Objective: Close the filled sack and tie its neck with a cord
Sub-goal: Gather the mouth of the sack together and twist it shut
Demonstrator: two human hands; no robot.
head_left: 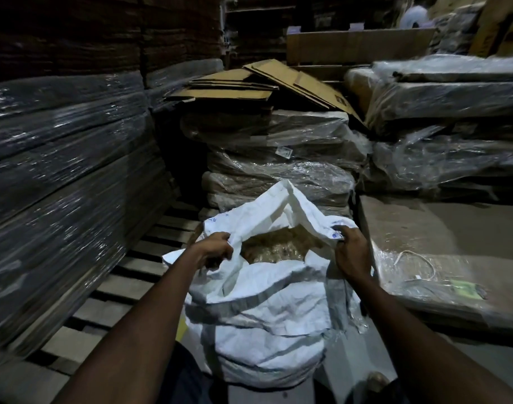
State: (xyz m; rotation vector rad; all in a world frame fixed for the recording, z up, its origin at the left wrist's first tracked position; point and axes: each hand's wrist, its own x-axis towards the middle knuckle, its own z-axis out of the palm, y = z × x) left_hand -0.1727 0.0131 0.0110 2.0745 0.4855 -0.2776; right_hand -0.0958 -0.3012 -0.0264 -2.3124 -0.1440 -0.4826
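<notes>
A white woven sack (pixel 267 310) stands on the floor in front of me, its mouth wide open. Brownish filling (pixel 281 246) shows inside. My left hand (pixel 216 247) grips the left edge of the sack's mouth. My right hand (pixel 351 252) grips the right edge. The far flap of the mouth stands up between them. A pale cord (pixel 418 263) lies loose on a plastic-wrapped bundle to the right of the sack, apart from both hands.
A wooden pallet (pixel 127 284) lies on the floor at left, beside a tall stack of wrapped sheets (pixel 60 182). Wrapped bundles topped with flattened cardboard (pixel 267 86) stand behind the sack. More wrapped bundles (pixel 441 135) are piled at right.
</notes>
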